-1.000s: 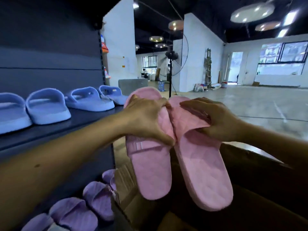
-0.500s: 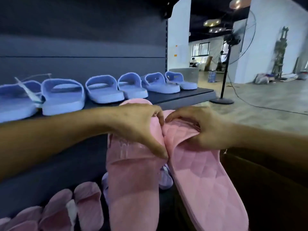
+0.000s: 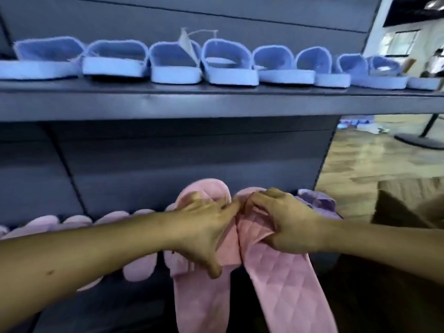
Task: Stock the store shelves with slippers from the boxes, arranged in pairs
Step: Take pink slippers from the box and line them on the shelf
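Fingers: left hand (image 3: 204, 233) is clamped over the strap of the left pink slipper (image 3: 199, 296), thumb pressed down beside the footbed; right hand (image 3: 286, 224) has its fingers closed on the strap of the right pink slipper (image 3: 286, 287).
Pair: held side by side, inner edges touching, toes toward the lower shelf, heels hanging toward the camera.
Handling: quilted and plush, they look light and soft; the straps crumple under the grip, so the bands seem the surest hold, with soles likely to sag if pinched at the heel.
Lower shelf: a row of pink slippers (image 3: 79, 223) to the left, a lilac slipper (image 3: 317, 203) just right of the held pair.
Upper shelf (image 3: 168, 104): blue slippers (image 3: 228, 66) lined up along it, one tagged.
Floor: a fan base (image 3: 420, 141) well off to the right.
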A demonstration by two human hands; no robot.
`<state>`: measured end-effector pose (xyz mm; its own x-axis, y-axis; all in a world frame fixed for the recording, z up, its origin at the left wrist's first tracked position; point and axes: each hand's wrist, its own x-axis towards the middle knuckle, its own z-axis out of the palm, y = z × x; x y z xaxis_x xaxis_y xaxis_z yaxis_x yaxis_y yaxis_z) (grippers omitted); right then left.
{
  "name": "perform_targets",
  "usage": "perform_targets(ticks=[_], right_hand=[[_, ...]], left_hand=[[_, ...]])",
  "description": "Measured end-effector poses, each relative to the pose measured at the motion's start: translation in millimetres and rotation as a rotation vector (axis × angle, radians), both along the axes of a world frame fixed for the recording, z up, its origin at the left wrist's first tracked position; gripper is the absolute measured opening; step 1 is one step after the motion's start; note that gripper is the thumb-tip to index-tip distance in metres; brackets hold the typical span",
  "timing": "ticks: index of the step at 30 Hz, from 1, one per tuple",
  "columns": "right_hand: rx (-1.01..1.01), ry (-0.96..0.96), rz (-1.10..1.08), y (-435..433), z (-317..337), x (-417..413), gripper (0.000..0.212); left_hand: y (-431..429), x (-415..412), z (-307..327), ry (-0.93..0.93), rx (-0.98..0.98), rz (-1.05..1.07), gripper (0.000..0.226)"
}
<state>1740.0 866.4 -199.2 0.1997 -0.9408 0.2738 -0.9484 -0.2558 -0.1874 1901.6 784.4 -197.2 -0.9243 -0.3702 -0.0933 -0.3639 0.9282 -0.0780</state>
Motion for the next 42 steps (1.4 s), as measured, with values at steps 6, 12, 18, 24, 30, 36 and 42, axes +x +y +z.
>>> perform_targets(ticks=[6, 12, 18, 24, 30, 36, 42], right_hand=[[0.128, -0.066, 0.206, -92.8, -43.5, 130.6, 0.039], [0.128, -0.002, 0.372, -176.2, -72.3, 289.1, 0.054], [0.166, -0.045, 0.418, -231.1, -88.1, 433.5, 0.051], [0.154, -0.127, 0.47, -265.5, -99.7, 536.2, 0.043], [0.167, -0.201, 0.485, -278.2, -111.8, 572.5, 0.043], [0.153, -0.38, 0.405, -286.6, -107.5, 520.4, 0.051], [0.119, -0.431, 0.354, -291.6, -73.4, 447.0, 0.042]], left_hand=[[-53.7, 154.1, -45.3, 0.039, -0.016, 0.262, 0.082], [-88.5, 319.4, -60.5, -0.079, -0.084, 0.562, 0.083], [-107.9, 476.2, -75.8, -0.164, -0.138, 0.836, 0.081], [-124.2, 579.9, -84.9, -0.226, -0.236, 0.936, 0.078], [-129.8, 595.9, -85.8, -0.169, -0.19, 1.023, 0.082], [-165.8, 536.2, -63.8, -0.185, -0.088, 0.952, 0.093], [-175.4, 459.8, -17.7, -0.242, -0.085, 0.869, 0.095]])
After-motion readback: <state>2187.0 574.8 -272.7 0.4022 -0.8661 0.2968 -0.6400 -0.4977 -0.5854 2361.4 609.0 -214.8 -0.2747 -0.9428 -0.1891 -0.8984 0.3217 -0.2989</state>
